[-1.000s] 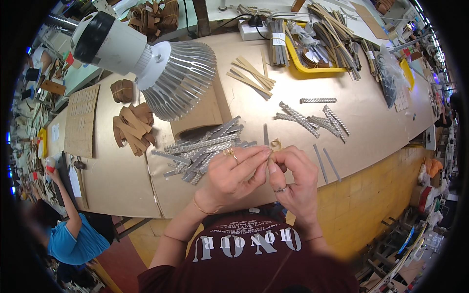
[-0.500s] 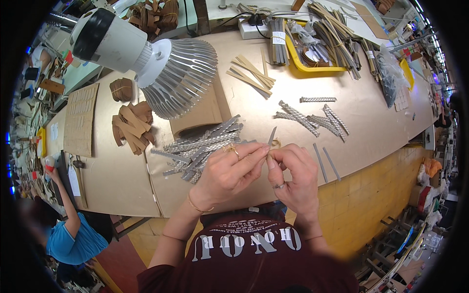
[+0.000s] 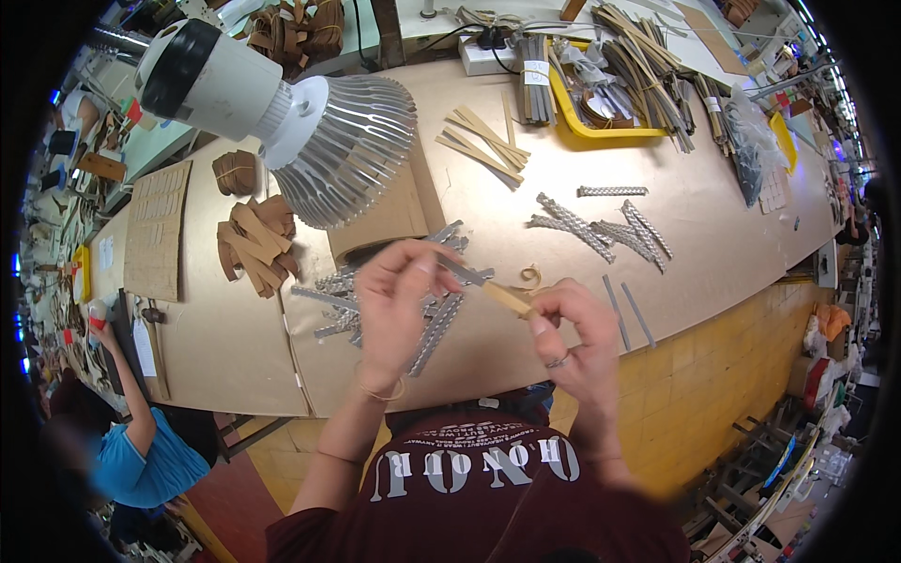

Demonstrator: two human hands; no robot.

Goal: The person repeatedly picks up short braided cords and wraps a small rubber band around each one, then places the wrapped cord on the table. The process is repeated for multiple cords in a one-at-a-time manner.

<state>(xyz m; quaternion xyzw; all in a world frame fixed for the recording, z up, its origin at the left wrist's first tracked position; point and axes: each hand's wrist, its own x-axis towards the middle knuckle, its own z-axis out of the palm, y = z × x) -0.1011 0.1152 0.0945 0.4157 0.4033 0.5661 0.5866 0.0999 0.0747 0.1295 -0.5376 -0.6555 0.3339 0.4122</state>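
Note:
My left hand (image 3: 396, 305) pinches the grey end of a narrow flat strip (image 3: 462, 271) above the table. My right hand (image 3: 577, 328) pinches the far end of a tan length (image 3: 507, 299) that runs on from the grey part. I cannot tell whether grey and tan are one twisted strip or two joined pieces. Beneath and beside my left hand lies a heap of silver-grey braided strips (image 3: 439, 333). A small tan curl (image 3: 531, 276) rests on the table beyond my right hand. Two thin grey strips (image 3: 615, 311) lie to its right.
A large finned lamp (image 3: 343, 150) hangs over the table's left, above a cardboard tube (image 3: 385, 211). Brown strap bundles (image 3: 255, 246) lie left. More braided pieces (image 3: 601, 230), tan strips (image 3: 483, 141) and a yellow tray (image 3: 615, 132) lie farther back. Another person in blue (image 3: 155, 460) sits at left.
My hands have moved apart, the left one up and leftward over the braided heap. The strip now stretches between them, showing its tan part. The tan curl is now fully visible on the table.

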